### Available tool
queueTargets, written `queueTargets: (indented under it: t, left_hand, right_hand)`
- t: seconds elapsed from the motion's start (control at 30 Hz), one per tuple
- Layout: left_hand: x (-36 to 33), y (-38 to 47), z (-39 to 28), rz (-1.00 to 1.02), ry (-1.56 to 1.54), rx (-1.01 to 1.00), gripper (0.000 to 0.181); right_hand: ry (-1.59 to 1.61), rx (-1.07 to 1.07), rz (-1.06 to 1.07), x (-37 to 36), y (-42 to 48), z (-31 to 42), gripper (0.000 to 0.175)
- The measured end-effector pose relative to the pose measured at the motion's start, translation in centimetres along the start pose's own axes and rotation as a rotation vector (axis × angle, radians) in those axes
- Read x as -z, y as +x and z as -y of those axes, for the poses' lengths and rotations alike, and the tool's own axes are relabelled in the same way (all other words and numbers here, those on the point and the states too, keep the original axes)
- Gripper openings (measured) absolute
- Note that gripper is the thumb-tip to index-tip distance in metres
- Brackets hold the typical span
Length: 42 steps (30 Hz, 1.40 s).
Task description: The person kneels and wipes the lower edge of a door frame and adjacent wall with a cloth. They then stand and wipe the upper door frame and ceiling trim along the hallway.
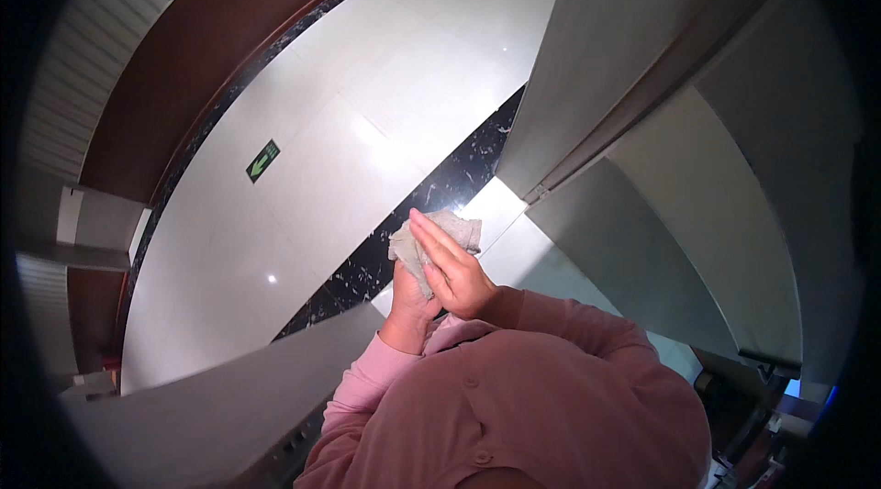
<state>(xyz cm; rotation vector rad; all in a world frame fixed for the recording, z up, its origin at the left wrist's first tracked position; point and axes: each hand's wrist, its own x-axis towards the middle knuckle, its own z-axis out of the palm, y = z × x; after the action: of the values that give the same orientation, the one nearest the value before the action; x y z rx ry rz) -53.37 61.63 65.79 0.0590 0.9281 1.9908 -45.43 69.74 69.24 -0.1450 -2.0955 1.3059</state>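
A crumpled grey cloth (460,226) is pressed between my two hands in front of my chest. My left hand (411,296) is underneath, with most of its fingers hidden by the cloth. Laid over the top is my right hand (458,277), its fingers straight and close together. Cloth edges stick out past the fingertips and hang down beside the left palm. Pink sleeves (377,368) cover both arms to the wrist.
I am at a doorway with a black marble threshold strip (358,273). Beyond it lies a glossy white tiled floor (330,145) with a green arrow sign (263,161). Grey panels (606,42) stand to the right. A dark red-brown wall panel (172,62) borders the far side.
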Motion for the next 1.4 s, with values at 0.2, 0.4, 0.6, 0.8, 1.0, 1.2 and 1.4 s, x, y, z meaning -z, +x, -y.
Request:
queueTargets:
  t: [0.2,0.4,0.6,0.8,1.0,1.2,1.4]
  left_hand:
    - [0.4,9.8,-6.0,0.327,0.093,-0.021,0.046]
    - [0.6,16.9,-10.9,0.577,0.107,0.031,0.055]
    - [0.0,23.5,-11.7,0.659,0.265,0.153,0.03]
    - [-2.9,28.5,-9.6,0.786,0.206,0.327,0.024]
    - [-8.5,32.2,-7.7,0.684,-0.227,0.624,0.036]
    - [-12.1,35.9,-7.0,0.427,0.05,0.787,0.053]
    - [-15.5,39.3,-5.8,0.403,0.463,0.697,0.053]
  right_hand:
    - [-0.395,0.07,-0.027,2.1,7.6,-3.9,0.067]
    - [-0.562,-0.052,0.181,1.4,15.5,-8.3,0.083]
    - [-0.498,-0.214,0.056,1.6,19.7,-12.2,0.045]
    - [-0.495,-0.363,0.015,5.4,21.4,-15.7,0.016]
    - [-0.341,-0.486,-0.087,10.3,24.5,-19.5,0.017]
    - [-0.199,-0.485,-0.192,14.6,27.1,-22.2,0.021]
    - [-0.28,-0.529,-0.347,18.5,28.5,-22.9,0.025]
